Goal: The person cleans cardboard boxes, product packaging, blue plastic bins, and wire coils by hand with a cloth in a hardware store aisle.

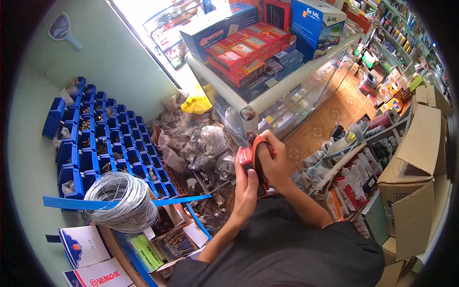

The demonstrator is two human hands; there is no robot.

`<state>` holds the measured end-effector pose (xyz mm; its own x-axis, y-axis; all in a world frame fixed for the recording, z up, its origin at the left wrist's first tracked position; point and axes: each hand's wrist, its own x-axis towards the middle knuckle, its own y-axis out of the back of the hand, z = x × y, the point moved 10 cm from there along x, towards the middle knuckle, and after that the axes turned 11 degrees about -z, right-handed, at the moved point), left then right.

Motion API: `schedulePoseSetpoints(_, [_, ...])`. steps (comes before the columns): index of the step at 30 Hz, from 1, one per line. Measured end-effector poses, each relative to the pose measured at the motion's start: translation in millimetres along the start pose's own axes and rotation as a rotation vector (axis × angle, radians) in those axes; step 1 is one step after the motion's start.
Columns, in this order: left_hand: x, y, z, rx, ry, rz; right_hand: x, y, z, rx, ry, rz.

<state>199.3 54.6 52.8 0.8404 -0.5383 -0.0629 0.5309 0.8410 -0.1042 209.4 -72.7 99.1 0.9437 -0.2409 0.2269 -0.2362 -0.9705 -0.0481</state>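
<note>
In front of my chest, my left hand [245, 195] is closed around a small red and black box [245, 157], its thumb along the near side. My right hand [272, 165], just to the right, has its fingers wrapped round a dark object with an orange curved edge [256, 141]. That object is held against the box, and its exact kind is not clear. Much of both things is hidden behind my fingers. Beyond my hands stands a glass display case [248, 113] bearing stacked red boxes [244, 48].
Blue parts bins [100, 138] line the left wall, with a coil of wire [119, 201] below them. Plastic bags [201, 148] are heaped beside the case. Open cardboard boxes [416, 148] stand at right, and small goods crowd the tiled floor [315, 129].
</note>
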Motion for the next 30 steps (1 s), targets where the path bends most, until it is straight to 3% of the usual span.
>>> schedulePoseSetpoints(1, [6.6,0.9,8.4,-0.035,-0.031,0.016,1.4,1.4,6.3,0.042,-0.05,0.022])
schedulePoseSetpoints(2, [10.8,2.6,13.6,-0.069,-0.059,0.03,-0.4,-5.6,-5.3,-0.093,0.07,-0.034])
schedulePoseSetpoints(4, [20.6,21.1,-14.6,-0.561,0.035,0.123,-20.7,-25.8,-23.3,-0.365,0.305,-0.142])
schedulePoseSetpoints(6, [18.4,27.1,0.8,-0.501,-0.006,0.124,-25.0,-33.1,-28.1,-0.443,0.369,-0.212])
schedulePoseSetpoints(8, [4.7,20.4,-22.5,-0.351,0.054,0.124,-11.5,-29.3,-38.6,-0.452,0.457,-0.241])
schedulePoseSetpoints(9, [0.8,14.1,-31.7,-0.472,0.02,0.163,-3.2,-26.2,-44.0,-0.361,0.449,-0.261])
schedulePoseSetpoints(12, [-4.4,24.1,-16.8,-0.263,-0.014,0.101,-8.8,-31.3,-44.2,-0.317,0.521,-0.225])
schedulePoseSetpoints(13, [-1.6,21.3,0.0,-0.221,-0.023,0.041,-10.2,-31.2,-39.6,-0.302,0.511,-0.201])
schedulePoseSetpoints(17, [4.0,34.9,3.8,-0.567,-0.095,0.071,-5.2,-38.0,-27.7,-0.299,0.368,-0.263])
schedulePoseSetpoints(19, [-3.0,32.7,-8.7,-0.354,-0.08,0.078,-3.6,-39.3,-28.7,-0.362,0.39,-0.248])
schedulePoseSetpoints(22, [-17.0,8.1,-11.3,-0.091,-0.017,0.053,28.8,-9.6,-5.2,-0.174,0.028,-0.117])
schedulePoseSetpoints(23, [-24.8,-0.9,-17.2,-0.087,0.057,0.036,36.0,-1.8,-10.1,-0.166,0.074,-0.036])
schedulePoseSetpoints(26, [-15.2,13.6,-34.6,-0.307,-0.003,0.129,7.9,-20.0,-30.2,-0.211,0.184,-0.039])
schedulePoseSetpoints(27, [-8.1,24.9,-30.3,-0.377,0.003,0.236,-6.4,-33.5,-45.2,-0.373,0.367,-0.098])
schedulePoseSetpoints(28, [5.7,38.6,-27.3,-0.528,-0.065,0.195,-18.6,-45.7,-38.6,-0.406,0.375,-0.171])
schedulePoseSetpoints(30, [4.3,47.0,21.1,-0.329,-0.199,0.233,-30.7,-59.6,-34.2,-0.402,0.359,-0.264])
